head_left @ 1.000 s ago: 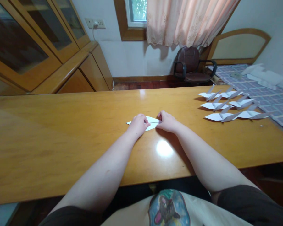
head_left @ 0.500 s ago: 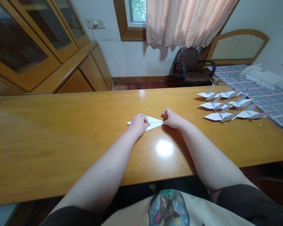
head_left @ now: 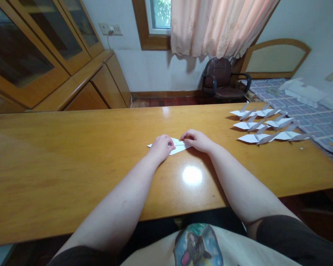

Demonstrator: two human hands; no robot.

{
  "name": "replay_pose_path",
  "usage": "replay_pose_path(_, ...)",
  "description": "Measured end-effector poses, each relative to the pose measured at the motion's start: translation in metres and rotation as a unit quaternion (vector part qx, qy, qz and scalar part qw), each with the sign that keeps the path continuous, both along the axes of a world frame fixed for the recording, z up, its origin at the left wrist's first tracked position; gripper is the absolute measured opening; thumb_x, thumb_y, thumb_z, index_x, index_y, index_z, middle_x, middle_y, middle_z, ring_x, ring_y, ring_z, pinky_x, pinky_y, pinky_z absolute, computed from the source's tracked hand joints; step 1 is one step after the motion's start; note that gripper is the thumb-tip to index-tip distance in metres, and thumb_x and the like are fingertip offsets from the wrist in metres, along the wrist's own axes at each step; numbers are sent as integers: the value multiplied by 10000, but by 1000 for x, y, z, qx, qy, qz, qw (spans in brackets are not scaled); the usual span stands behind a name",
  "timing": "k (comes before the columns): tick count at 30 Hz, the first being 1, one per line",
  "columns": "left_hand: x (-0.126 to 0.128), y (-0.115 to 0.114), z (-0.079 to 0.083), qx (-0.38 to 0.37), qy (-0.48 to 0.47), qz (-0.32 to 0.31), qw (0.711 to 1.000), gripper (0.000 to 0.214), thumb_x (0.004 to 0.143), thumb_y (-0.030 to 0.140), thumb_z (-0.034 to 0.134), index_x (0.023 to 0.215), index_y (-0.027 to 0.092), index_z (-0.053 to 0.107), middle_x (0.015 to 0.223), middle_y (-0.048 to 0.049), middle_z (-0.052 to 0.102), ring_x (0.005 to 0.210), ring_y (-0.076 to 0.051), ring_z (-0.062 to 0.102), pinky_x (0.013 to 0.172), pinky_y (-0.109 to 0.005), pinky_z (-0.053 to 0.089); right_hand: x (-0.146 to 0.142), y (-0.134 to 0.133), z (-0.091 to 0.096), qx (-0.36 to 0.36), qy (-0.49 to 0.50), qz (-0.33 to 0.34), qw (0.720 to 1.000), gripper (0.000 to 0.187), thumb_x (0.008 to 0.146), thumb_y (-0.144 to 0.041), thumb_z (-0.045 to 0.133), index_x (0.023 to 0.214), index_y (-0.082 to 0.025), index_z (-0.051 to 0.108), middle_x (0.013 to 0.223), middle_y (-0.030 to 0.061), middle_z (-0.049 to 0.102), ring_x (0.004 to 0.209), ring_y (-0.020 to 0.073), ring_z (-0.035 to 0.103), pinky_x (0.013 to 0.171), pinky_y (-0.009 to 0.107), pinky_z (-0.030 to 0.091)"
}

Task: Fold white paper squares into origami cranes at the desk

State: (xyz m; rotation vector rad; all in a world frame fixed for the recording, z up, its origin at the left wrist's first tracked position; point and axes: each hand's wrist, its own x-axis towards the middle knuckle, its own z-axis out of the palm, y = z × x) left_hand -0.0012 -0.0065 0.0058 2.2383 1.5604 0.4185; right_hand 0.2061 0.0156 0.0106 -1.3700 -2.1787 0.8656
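Grip of left hand (head_left: 161, 147) and right hand (head_left: 197, 140) tight on the folded paper (head_left: 178, 147), knuckles up, wrists on the table (head_left: 72, 155)

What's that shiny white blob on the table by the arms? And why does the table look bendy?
Head view: the blob is glare, a light mirrored in the glossy table, nearer than the left hand and right hand on the paper. Head view: the table edges bow, likely from the wide lens. Head view: the folded paper shapes cast soft shadows to their left.
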Motion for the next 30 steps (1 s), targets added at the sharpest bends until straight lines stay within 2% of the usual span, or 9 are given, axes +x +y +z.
replay_pose_path(3, 0, -5, 6, 55, 37, 67, 996, 233, 723, 343, 734, 910, 226, 659, 1129, -58, 598, 1129, -256, 493, 975, -376, 383, -8, -3, -2, 23, -25, 94, 995, 240, 826, -116, 507, 924, -168, 719, 953, 63, 679, 908, 161, 601, 849, 278, 436)
replay_pose_path(6, 1, -10, 14, 51, 82, 182, 978, 486, 707, 421, 740, 1097, 178, 581, 1152, -119, 581, 1093, -285, 521, 913, -393, 424, -15, -7, 0, 32, -68, 94, 993, 233, 848, -178, 535, 969, -177, 734, 978, 74, 694, 910, 180, 616, 835, 285, 445)
replay_pose_path(8, 3, -12, 18, 23, 113, 199, 973, 470, 755, 437, 689, 1111, 155, 567, 1125, -139, 598, 1054, -289, 552, 872, -390, 447, -18, -11, 3, 24, -87, 94, 991, 242, 855, -196, 535, 991, -197, 735, 996, 63, 711, 905, 184, 628, 816, 281, 451)
replay_pose_path(13, 13, -27, 14, 13, 176, 134, 975, 382, 889, 406, 498, 1147, 141, 593, 1179, -172, 617, 1135, -297, 540, 977, -428, 403, -19, -10, 2, 114, -113, 48, 986, 269, 856, -165, 510, 1009, -195, 729, 1002, 70, 725, 945, 209, 635, 881, 328, 441)
replay_pose_path(16, 19, -33, 5, 15, 177, 89, 980, 552, 908, 464, 428, 1364, 155, 450, 1444, -160, 443, 1338, -314, 369, 1110, -540, 240, -15, -3, -9, 177, -103, 33, 978, 309, 884, -181, 493, 1126, -212, 682, 1209, 85, 655, 1129, 220, 577, 997, 382, 389)
replay_pose_path(21, 16, -25, -6, -33, 176, 41, 983, 726, 904, 585, 304, 1501, 180, 221, 1578, -82, 177, 1447, -330, 137, 1127, -633, 106, -9, 2, -23, 124, -143, 112, 976, 409, 916, -198, 433, 1294, -277, 571, 1439, 56, 468, 1330, 242, 423, 1077, 469, 319)
replay_pose_path(24, 16, -25, -5, -16, 185, 47, 982, 710, 912, 560, 312, 1494, 159, 246, 1573, -96, 193, 1449, -334, 125, 1130, -624, 104, -10, 1, -20, 117, -163, 117, 973, 473, 892, -156, 428, 1344, -256, 526, 1436, 53, 471, 1325, 229, 429, 1089, 432, 319)
replay_pose_path(28, 22, -36, 3, 8, 194, 45, 980, 565, 945, 384, 337, 1435, 105, 368, 1511, -161, 341, 1395, -278, 307, 1143, -486, 220, -13, -3, -9, 121, -190, 111, 968, 490, 871, -122, 423, 1342, -198, 533, 1414, 77, 498, 1270, 222, 472, 1063, 376, 338)
replay_pose_path(30, 24, -40, 6, 3, 189, 35, 981, 574, 940, 399, 359, 1429, 98, 375, 1488, -175, 377, 1368, -275, 356, 1138, -470, 241, -16, -7, -4, 120, -206, 99, 966, 470, 885, -145, 421, 1337, -197, 538, 1394, 83, 517, 1219, 242, 493, 1016, 384, 361)
